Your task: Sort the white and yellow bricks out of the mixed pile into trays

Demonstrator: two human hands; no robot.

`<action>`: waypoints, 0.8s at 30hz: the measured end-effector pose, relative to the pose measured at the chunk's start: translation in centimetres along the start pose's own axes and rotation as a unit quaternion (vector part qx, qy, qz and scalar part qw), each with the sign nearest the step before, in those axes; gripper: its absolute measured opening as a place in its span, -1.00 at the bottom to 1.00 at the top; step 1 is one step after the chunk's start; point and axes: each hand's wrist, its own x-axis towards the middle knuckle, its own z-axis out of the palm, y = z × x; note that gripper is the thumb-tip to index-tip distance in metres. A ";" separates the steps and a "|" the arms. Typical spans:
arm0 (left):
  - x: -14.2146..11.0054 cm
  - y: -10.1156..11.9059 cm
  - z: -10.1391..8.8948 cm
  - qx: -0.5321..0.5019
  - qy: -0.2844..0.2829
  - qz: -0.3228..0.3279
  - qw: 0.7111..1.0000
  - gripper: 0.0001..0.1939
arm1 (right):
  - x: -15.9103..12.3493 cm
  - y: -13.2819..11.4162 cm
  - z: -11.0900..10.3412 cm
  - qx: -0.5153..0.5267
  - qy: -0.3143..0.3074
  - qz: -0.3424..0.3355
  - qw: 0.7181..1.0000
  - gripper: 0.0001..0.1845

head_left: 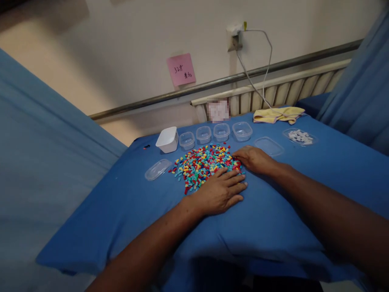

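A spread-out pile of small colourful plastic pieces [200,162] in red, yellow, blue, teal and green lies on the blue cloth. Flat across the pile's near right edge rests my left hand [220,190], its fingers stretched out to the right and slightly apart. My right hand [253,159] touches the right edge of the pile, with its fingers extended to the left; its palm side is hidden. Some pieces show between the two hands, and others are covered by them.
Behind the pile stand a white tub [168,140] and several clear containers [221,132]. Clear lids [158,169] lie either side. White and dark pieces sit in a shallow clear tray [300,137] at right, near a yellow cloth [278,115]. A radiator [279,93] and cable [247,75] are behind.
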 end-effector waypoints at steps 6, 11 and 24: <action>-2.5 -4.0 -0.5 0.051 0.043 -0.003 0.998 -0.50 | 0.3 -0.2 -0.5 -0.007 -0.021 0.013 1.000 -0.61; -3.6 -5.5 -1.0 0.056 0.068 -0.082 0.993 -0.41 | 0.6 -0.9 -0.9 -0.035 -0.043 0.041 0.998 -0.63; 0.5 -7.0 -1.3 0.010 -0.054 -0.301 0.952 -0.14 | -0.8 -1.5 -1.1 -0.092 -0.066 0.075 0.991 -0.61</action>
